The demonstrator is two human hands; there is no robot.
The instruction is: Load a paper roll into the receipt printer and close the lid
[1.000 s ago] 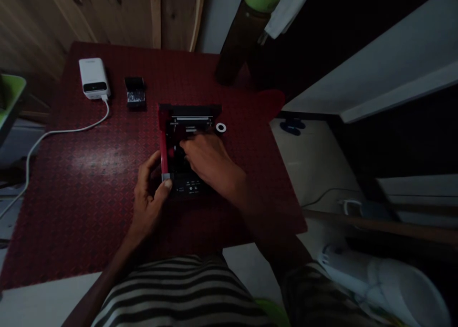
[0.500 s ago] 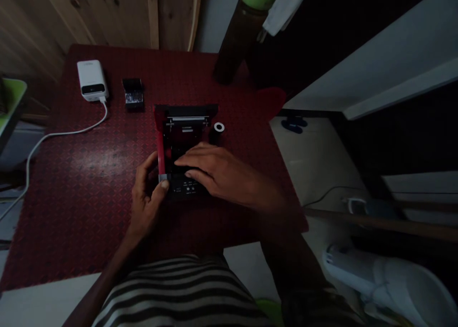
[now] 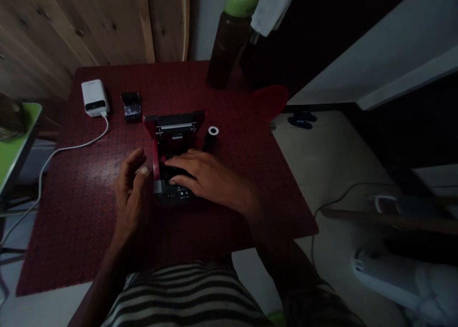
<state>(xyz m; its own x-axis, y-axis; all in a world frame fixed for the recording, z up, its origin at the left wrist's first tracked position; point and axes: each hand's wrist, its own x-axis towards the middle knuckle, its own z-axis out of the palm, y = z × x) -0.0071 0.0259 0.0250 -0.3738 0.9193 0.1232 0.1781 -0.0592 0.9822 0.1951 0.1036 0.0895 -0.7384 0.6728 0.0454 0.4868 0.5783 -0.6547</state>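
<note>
A small red and black printer (image 3: pixel 179 194) sits on the table with its lid (image 3: pixel 175 119) raised. My right hand (image 3: pixel 207 177) reaches over the front panel into its dark compartment. The thumb and index finger are bent around something dark there, too dim to make out. Just left of the printer, my left hand (image 3: pixel 131 193) is off it, thumb and fingers apart, nothing seen in them. Close to the printer's right side stands a small black roll (image 3: pixel 212 138) with a white ring-shaped end.
A white power bank (image 3: pixel 94 96) with a white cable lies at the table's back left, beside a small black object (image 3: pixel 131 107) with a shiny crumpled part. A brown bottle (image 3: pixel 226 48) with a green cap stands at the back edge of the red patterned table (image 3: pixel 89 222).
My left hand has let go of the printer's left front corner and moved left. My right hand stays in the compartment. The whole view has shifted a little.
</note>
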